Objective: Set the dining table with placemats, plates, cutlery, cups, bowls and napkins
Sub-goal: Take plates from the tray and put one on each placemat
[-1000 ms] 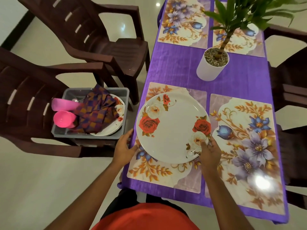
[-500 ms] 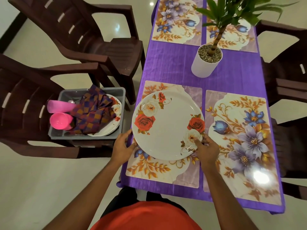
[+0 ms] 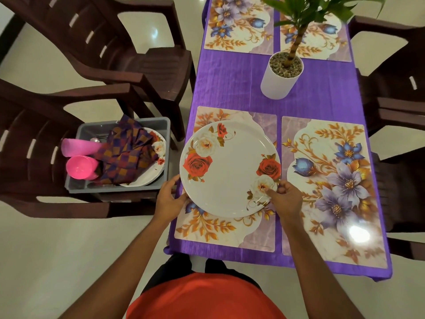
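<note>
Plate [image 3: 230,171] over placemat [image 3: 216,231], left hand [image 3: 169,199], right hand [image 3: 287,199] gripping

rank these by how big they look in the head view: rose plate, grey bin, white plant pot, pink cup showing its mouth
1. rose plate and grey bin: they look about alike, too close to rank
2. white plant pot
3. pink cup: clearly smallest

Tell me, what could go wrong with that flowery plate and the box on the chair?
The plate hangs over the left edge of the mat, close to the side of the table. If the left hand and right hand let go there, it might slide off. The gray box sits on a chair seat, heaped with napkins and cups; a bump could probably spill it.
</note>
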Available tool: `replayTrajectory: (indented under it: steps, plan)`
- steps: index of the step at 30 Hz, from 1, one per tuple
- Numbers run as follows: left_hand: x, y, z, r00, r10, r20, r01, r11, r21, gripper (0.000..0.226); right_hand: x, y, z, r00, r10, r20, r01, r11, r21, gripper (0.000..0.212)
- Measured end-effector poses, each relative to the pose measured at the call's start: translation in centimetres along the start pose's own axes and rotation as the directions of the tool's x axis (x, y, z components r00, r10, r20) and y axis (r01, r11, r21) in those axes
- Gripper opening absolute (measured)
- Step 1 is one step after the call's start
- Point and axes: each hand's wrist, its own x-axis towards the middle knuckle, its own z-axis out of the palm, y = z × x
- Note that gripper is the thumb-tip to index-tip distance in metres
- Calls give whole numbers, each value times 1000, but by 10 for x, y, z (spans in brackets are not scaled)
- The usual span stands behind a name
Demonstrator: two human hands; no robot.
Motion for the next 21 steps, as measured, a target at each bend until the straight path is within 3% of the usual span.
replayTrajectory:
  steps: [5,7,9,11,14,17,21]
  plan:
    - [3,0,-3,1000,-12,26,12,1000,-4,62,-8,-14,-3,999,-30,-42,21,981,-191,40]
    - [3,-1,-8,1000,-3,30,3,1000,-14,54,-21,-24,-2,985,-112,-129,65,943,-326,53]
    - [3,-5,-18,1000,-11,22,13,998,-61,45,-36,-35,8,938,-283,-200,172,881,-440,46]
    - [7,-14,-35,999,-33,-6,32,997,-72,40,-52,-51,32,915,-358,-184,278,893,-355,29]
    - [20,-33,-72,999,-44,-25,42,998,-57,32,-79,-84,93,912,-407,45,409,898,-161,6]
    - [47,-62,-120,999,-41,-32,43,997,66,26,-101,-119,185,871,-348,346,386,921,-44,14]
    - [96,-99,-171,1000,-10,9,7,956,294,25,-72,-130,327,795,-188,576,400,877,-266,29]
